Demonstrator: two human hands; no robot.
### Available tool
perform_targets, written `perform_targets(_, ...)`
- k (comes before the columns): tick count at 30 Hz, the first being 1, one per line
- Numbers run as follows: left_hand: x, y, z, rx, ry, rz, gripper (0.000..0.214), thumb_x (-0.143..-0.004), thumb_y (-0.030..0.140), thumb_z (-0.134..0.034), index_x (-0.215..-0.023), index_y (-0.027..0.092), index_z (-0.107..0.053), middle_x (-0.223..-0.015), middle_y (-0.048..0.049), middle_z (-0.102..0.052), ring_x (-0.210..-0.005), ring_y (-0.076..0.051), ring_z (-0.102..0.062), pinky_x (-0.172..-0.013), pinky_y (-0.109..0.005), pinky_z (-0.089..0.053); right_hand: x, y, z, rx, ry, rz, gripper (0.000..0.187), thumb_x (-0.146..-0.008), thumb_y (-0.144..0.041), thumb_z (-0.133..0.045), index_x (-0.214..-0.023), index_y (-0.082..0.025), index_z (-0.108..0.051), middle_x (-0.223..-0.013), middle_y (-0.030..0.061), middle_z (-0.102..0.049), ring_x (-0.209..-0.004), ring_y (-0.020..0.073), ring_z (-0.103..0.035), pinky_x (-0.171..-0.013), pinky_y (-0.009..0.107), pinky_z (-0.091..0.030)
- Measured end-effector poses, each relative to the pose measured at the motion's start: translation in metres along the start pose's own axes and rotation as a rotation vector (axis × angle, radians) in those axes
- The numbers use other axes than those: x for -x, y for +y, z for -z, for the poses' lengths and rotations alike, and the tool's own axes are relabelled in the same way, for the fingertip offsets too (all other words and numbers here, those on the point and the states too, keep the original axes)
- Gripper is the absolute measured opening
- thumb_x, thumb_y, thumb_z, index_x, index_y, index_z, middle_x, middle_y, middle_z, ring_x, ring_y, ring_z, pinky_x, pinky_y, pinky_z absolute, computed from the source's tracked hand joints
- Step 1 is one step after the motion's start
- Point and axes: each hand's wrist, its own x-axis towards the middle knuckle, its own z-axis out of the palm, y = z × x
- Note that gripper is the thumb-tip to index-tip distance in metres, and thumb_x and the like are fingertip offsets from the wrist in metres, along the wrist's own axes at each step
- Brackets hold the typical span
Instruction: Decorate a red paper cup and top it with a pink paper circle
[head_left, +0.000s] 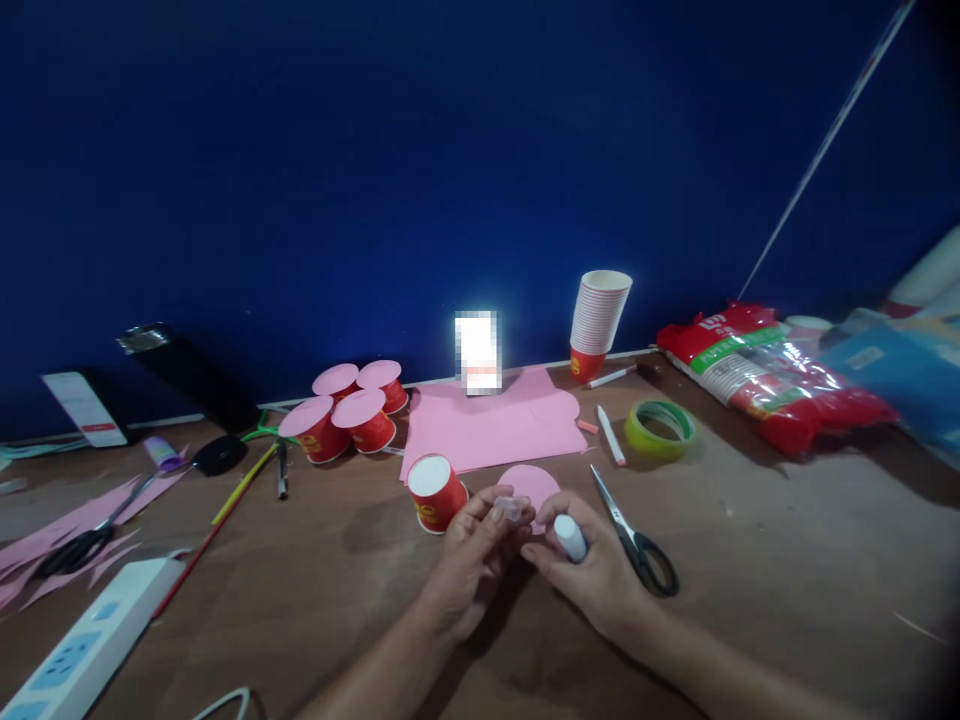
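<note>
My left hand [472, 565] and my right hand [592, 575] meet over the wooden table [750, 560] at bottom centre. The right hand's fingers are wrapped round a white glue stick [570, 538]. The left hand pinches a small clear cap [511, 508] at its fingertips, close to the stick's end. Just beyond the fingers lies a pink paper circle [534, 482]. A red paper cup [436, 492] lies tilted to the left of my hands, its white inside showing.
Black-handled scissors [634, 535] lie right of my hands. A pink paper sheet [491, 425], several capped red cups [352, 405], a cup stack [598, 320], a green tape roll [660, 428], pens, a cup packet [772, 385], a power strip [90, 645] and paper scraps surround them.
</note>
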Motion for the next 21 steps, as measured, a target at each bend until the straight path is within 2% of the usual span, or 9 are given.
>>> perform_targets(4,-0.001,-0.005,-0.001,-0.03,-0.084,0.007,0.028,-0.073,0.026,-0.078,-0.095,0.016,-0.064,-0.092,-0.0055,-0.071,-0.087,-0.014,-0.067,-0.082,-0.025,-0.051,-0.003,-0.001,0.003,-0.017,0.03,0.024,0.03,-0.07,-0.025,-0.074,-0.098,-0.022,-0.062,-0.091,0.0022,-0.066,-0.081,0.0182,-0.061,-0.074,0.029,-0.049)
perform_targets(6,0.0,-0.007,0.0,-0.069,-0.098,0.016,0.028,-0.073,0.027,-0.078,-0.095,0.014,-0.066,-0.091,-0.005,-0.07,-0.084,-0.013,-0.066,-0.08,-0.024,-0.051,-0.004,-0.001,0.003,-0.033,0.023,0.052,0.027,-0.071,-0.025,-0.073,-0.097,-0.022,-0.065,-0.094,0.0032,-0.069,-0.085,0.0193,-0.062,-0.077,0.029,-0.049)
perform_targets(9,0.001,-0.009,0.001,-0.129,-0.128,0.027,0.027,-0.074,0.027,-0.077,-0.096,0.014,-0.067,-0.092,-0.0051,-0.069,-0.084,-0.013,-0.065,-0.081,-0.024,-0.05,-0.003,0.0,0.002,-0.048,0.012,0.079,0.017,-0.076,-0.029,-0.071,-0.091,-0.021,-0.068,-0.086,0.0034,-0.07,-0.078,0.0186,-0.062,-0.072,0.029,-0.05)
perform_targets(12,0.002,-0.009,0.002,-0.159,-0.149,0.01,0.028,-0.075,0.029,-0.076,-0.096,0.014,-0.067,-0.096,-0.0062,-0.068,-0.088,-0.014,-0.064,-0.083,-0.026,-0.05,-0.003,-0.002,0.001,-0.043,0.011,0.118,0.014,-0.078,-0.031,-0.071,-0.087,-0.02,-0.07,-0.083,0.0037,-0.069,-0.077,0.0181,-0.061,-0.072,0.028,-0.05)
perform_targets(16,0.001,-0.011,0.005,-0.327,-0.074,-0.126,0.036,-0.077,0.037,-0.073,-0.106,0.018,-0.064,-0.091,-0.0049,-0.066,-0.085,-0.017,-0.064,-0.076,-0.03,-0.052,-0.016,-0.004,0.02,0.0,0.148,0.159,0.019,-0.078,-0.037,-0.071,-0.085,-0.019,-0.069,-0.088,0.0049,-0.069,-0.081,0.0195,-0.062,-0.073,0.029,-0.05)
perform_targets(18,-0.001,-0.011,0.007,-0.535,-0.011,-0.241,0.031,-0.08,0.038,-0.068,-0.105,0.02,-0.064,-0.089,-0.0039,-0.066,-0.083,-0.017,-0.063,-0.075,-0.03,-0.051,-0.029,-0.002,0.039,0.077,0.229,0.131,0.024,-0.079,-0.039,-0.068,-0.092,-0.019,-0.068,-0.091,0.0059,-0.07,-0.084,0.0212,-0.064,-0.073,0.031,-0.051)
perform_targets(21,-0.004,-0.009,0.011,-0.895,0.014,-0.432,0.019,-0.084,0.032,-0.061,-0.098,0.02,-0.064,-0.095,-0.0055,-0.066,-0.089,-0.019,-0.062,-0.082,-0.033,-0.049,-0.051,0.007,0.07,0.306,0.309,0.199,0.026,-0.082,-0.037,-0.064,-0.1,-0.019,-0.069,-0.108,0.0092,-0.07,-0.1,0.0242,-0.064,-0.089,0.037,-0.048)
